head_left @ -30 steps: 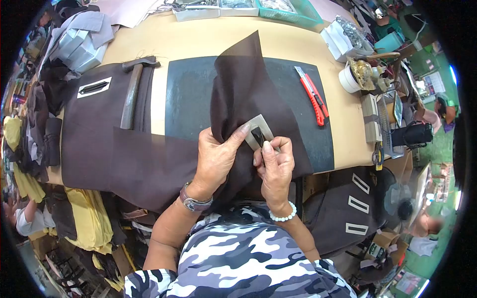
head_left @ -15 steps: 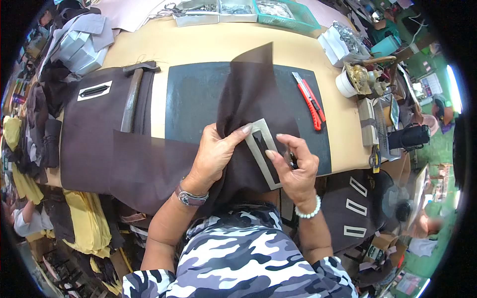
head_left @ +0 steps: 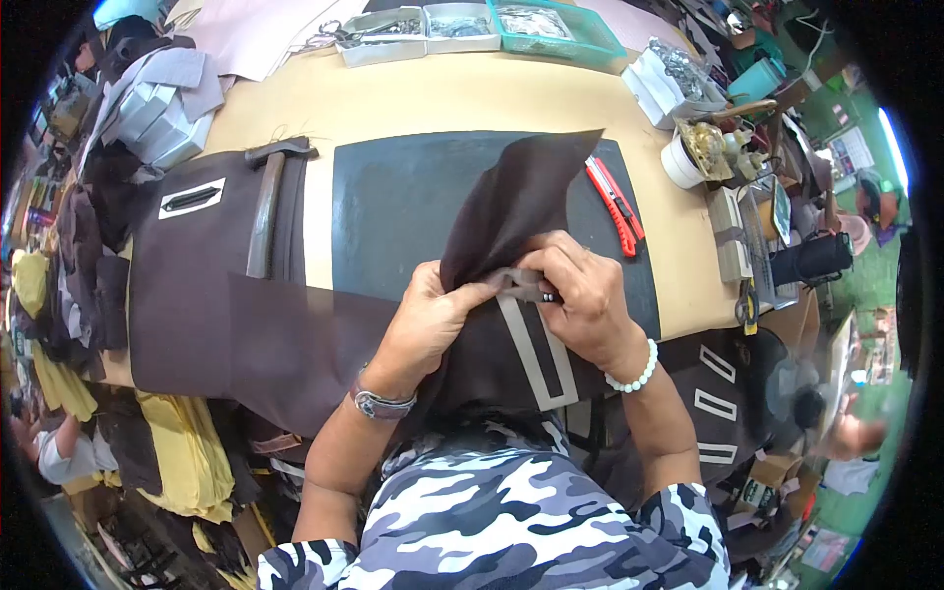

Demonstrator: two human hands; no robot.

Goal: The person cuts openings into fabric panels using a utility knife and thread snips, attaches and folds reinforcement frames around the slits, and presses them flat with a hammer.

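Observation:
A dark brown sheet (head_left: 511, 206), like leather or thick cloth, is bunched upright between my hands, its lower part draped toward my lap. My left hand (head_left: 433, 320) is closed on it, thumb at the top end of a whitish rectangular frame (head_left: 553, 379) with a narrow dark slot. My right hand (head_left: 585, 295) is closed, its fingertips pinching at that same top end. A small dark-tipped thing shows under the right fingers, too hidden to name. Behind my hands lies a black cutting mat (head_left: 388, 206).
A red utility knife (head_left: 616, 208) lies on the mat's right side. On the left, a hammer (head_left: 265, 211) rests on more brown sheets, near another framed slot (head_left: 192, 199). Trays of hardware (head_left: 462, 28) line the back. A white tub (head_left: 680, 163) stands at right.
My right hand has moved up and left from the frame's side to its top end, and its fingers have closed. The sheet's raised corner has swung right and lower.

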